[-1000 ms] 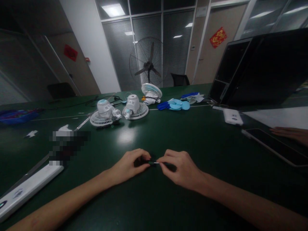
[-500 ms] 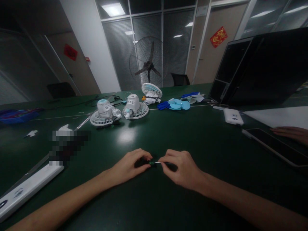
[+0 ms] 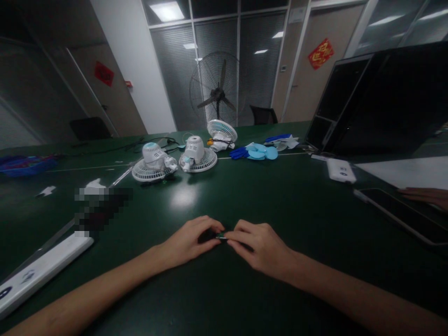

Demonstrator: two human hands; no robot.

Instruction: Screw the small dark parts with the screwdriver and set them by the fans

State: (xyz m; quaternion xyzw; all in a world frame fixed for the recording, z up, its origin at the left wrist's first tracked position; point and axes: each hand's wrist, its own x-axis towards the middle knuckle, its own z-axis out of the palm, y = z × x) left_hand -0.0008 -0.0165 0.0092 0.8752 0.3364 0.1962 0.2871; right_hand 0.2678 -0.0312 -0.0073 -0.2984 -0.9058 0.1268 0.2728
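Over the dark green table (image 3: 217, 284), my left hand (image 3: 196, 237) has its thumb and fingers closed around a tiny green piece (image 3: 220, 234), which looks like a small circuit board and is mostly hidden. Facing it, my right hand (image 3: 261, 243) pinches a slim tool with a silver shaft (image 3: 221, 238). The shaft's end lies against or just over the green piece; exact contact is too small to tell. My fingers cover the rest of the tool.
Several white fan heads (image 3: 154, 163) lie farther back, beside blue gloves (image 3: 239, 153) and light blue fan blades (image 3: 262, 151). A long white device (image 3: 45, 275) is at left. On the right are a phone-like slab (image 3: 402, 212), a white box (image 3: 341, 170) and another person's hand (image 3: 425, 196).
My right hand has shifted slightly left, closer to my left hand, so less of the silver shaft shows. The camera view has moved slightly.
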